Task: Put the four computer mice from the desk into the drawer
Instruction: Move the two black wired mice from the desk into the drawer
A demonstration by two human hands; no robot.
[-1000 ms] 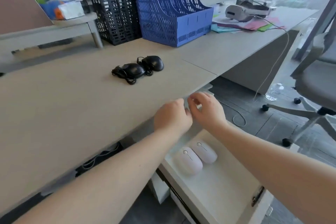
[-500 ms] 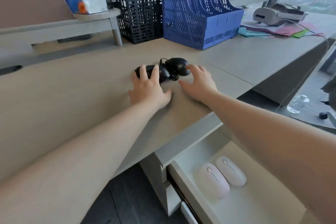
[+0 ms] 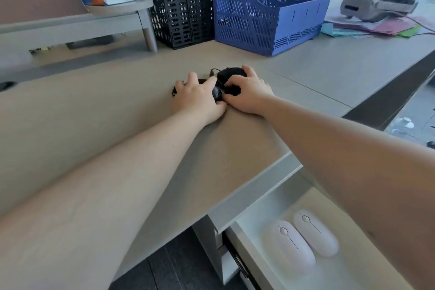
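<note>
Both hands now close on two black mice (image 3: 231,79); two white mice (image 3: 303,238) in drawer (image 3: 348,275).

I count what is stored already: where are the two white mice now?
Head view, lower right: the two white mice lie side by side in the open drawer, under the desk edge.

2 black mice (image 3: 231,73), 2 pale pink mice (image 3: 292,245), blue perforated file rack (image 3: 270,14).

The left hand (image 3: 197,99) hides most of one black mouse (image 3: 216,93); the right hand (image 3: 247,94) covers part of the other (image 3: 229,74). The drawer (image 3: 242,238) runs off the bottom edge.
</note>
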